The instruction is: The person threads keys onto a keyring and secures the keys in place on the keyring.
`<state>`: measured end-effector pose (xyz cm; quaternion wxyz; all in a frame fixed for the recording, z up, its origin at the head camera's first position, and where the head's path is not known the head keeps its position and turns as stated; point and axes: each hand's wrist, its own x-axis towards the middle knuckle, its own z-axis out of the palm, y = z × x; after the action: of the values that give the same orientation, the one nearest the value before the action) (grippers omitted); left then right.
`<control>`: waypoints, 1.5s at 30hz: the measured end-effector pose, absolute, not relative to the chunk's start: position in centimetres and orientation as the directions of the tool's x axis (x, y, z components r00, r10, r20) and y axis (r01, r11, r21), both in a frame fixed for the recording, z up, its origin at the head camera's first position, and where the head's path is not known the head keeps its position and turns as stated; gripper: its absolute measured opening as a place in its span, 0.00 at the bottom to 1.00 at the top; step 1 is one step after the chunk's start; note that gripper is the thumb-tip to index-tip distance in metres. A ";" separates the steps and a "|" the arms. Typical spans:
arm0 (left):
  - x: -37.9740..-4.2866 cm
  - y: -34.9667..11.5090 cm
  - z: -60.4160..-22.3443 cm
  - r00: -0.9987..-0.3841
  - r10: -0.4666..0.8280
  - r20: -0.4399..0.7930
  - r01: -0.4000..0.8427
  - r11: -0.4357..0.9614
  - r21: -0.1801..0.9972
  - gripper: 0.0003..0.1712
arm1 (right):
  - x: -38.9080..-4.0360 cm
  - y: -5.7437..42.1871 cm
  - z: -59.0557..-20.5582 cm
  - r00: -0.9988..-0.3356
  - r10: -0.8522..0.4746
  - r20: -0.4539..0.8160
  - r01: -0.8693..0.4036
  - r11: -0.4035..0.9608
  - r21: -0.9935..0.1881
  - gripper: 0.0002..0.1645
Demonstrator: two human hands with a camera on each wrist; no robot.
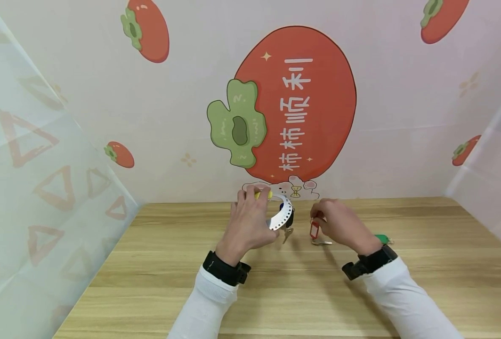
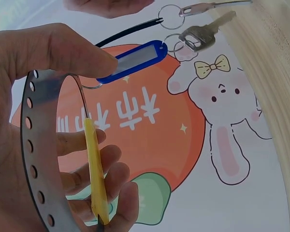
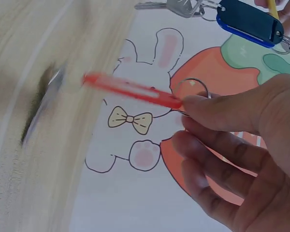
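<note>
My left hand (image 1: 250, 221) grips a curved metal plate (image 1: 281, 217) with a row of small holes along its edge. On the plate hang a yellow key tag (image 2: 94, 166), a blue key tag (image 2: 135, 64) and a black key tag (image 2: 130, 32), with keys (image 2: 200, 37) dangling on split rings. To the right, my right hand (image 1: 343, 223) pinches a red key tag (image 1: 314, 230) between thumb and fingers by its ring end. A split ring (image 3: 195, 81) shows beside those fingertips, and a key (image 1: 321, 243) hangs below the red tag, blurred in the right wrist view.
A green key tag (image 1: 382, 238) lies on the wooden table (image 1: 157, 273), partly behind the right wrist. At the table's far edge stands a white backdrop (image 1: 182, 94) printed with persimmons. Side panels (image 1: 26, 197) rise at left and right.
</note>
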<state>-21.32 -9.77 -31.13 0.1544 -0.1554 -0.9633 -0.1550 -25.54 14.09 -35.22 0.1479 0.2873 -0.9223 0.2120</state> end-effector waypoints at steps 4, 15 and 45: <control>-21.3 -9.8 -31.1 -0.908 0.245 0.340 0.340 0.905 0.255 0.53 | -25.5 14.1 -34.9 -0.778 -0.419 0.468 -0.595 0.732 -0.333 0.08; -21.1 -9.9 -31.0 -0.903 0.248 0.350 0.346 0.904 0.252 0.52 | -25.3 14.0 -34.3 -0.728 -0.293 0.620 -0.618 0.673 -0.407 0.06; -21.2 -9.8 -31.0 -0.905 0.252 0.343 0.344 0.907 0.243 0.53 | -24.9 13.6 -33.3 -0.744 -0.167 0.647 -0.590 0.618 -0.519 0.04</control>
<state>-21.16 -9.79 -31.02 0.1538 -0.1546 -0.9642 -0.1507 -24.89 13.58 -33.28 0.2810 0.2217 -0.8545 0.3763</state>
